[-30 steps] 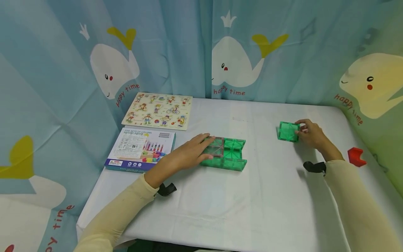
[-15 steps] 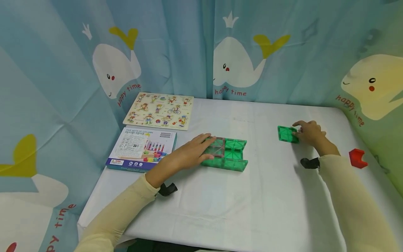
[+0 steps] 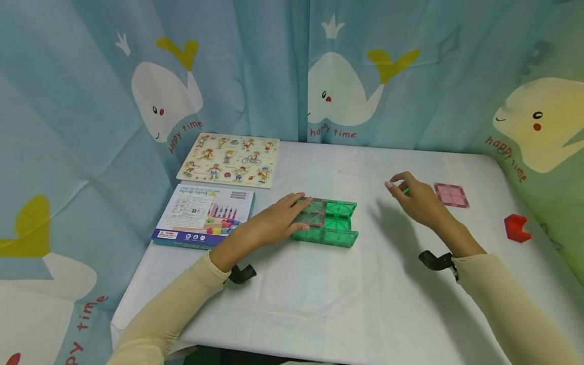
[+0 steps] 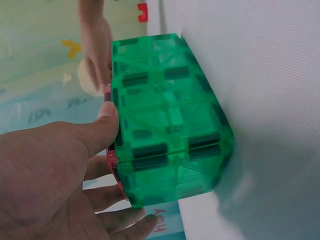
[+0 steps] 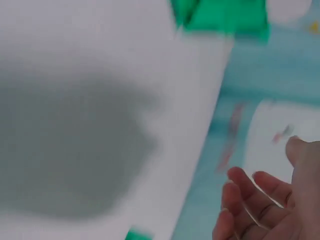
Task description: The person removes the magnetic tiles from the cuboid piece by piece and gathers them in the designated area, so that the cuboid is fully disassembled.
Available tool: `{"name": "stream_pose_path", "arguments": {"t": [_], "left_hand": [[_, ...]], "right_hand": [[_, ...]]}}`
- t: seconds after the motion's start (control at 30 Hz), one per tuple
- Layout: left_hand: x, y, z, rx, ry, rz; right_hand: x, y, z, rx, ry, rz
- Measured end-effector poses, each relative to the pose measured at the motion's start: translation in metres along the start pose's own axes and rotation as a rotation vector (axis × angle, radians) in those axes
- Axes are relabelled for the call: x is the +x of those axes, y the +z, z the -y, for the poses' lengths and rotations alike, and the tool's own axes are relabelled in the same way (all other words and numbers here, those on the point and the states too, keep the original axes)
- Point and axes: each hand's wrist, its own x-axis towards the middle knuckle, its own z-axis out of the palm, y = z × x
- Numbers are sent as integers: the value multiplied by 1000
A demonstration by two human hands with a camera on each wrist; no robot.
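left hand [image 3: 278,220] relaxed on green block [image 4: 170,115] with pink top [image 3: 314,215]; near wall clearest from left wrist. right hand [image 3: 412,200] released above table [image 3: 319,299]: head view has green bit [image 3: 405,191] by fingers, right wrist shows thumb apart. loose pink tile [image 3: 451,195] beside, head view only.

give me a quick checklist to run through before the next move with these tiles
1. Left hand resting on the green structure: ok.
2. Top pink tile in place over the structure's left part: ok.
3. Structure's right part covered on top: not ok, uncovered.
4. Right hand free: ok, the right wrist view shows nothing between thumb and fingertips.
5. Green piece by the right fingers lying flat: cannot tell, mostly hidden in the head view.
6. Loose pink tile flat on the table: ok.
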Motion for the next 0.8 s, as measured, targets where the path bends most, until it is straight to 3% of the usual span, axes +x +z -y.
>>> {"name": "stream_pose_path", "arguments": {"t": [0.13, 0.3, 0.4, 0.8], "left_hand": [[-1, 0, 0, 2, -1, -3], [-2, 1, 1, 12, -4, -10], [-2, 1, 1, 11, -11, -15], [0, 1, -1, 10, -8, -11]], "right_hand": [[-22, 20, 40, -31, -141, 29], [-45, 50, 65, -193, -512, 16], [-52, 63, 67, -267, -655, -35], [-65, 79, 56, -239, -732, -94]]}}
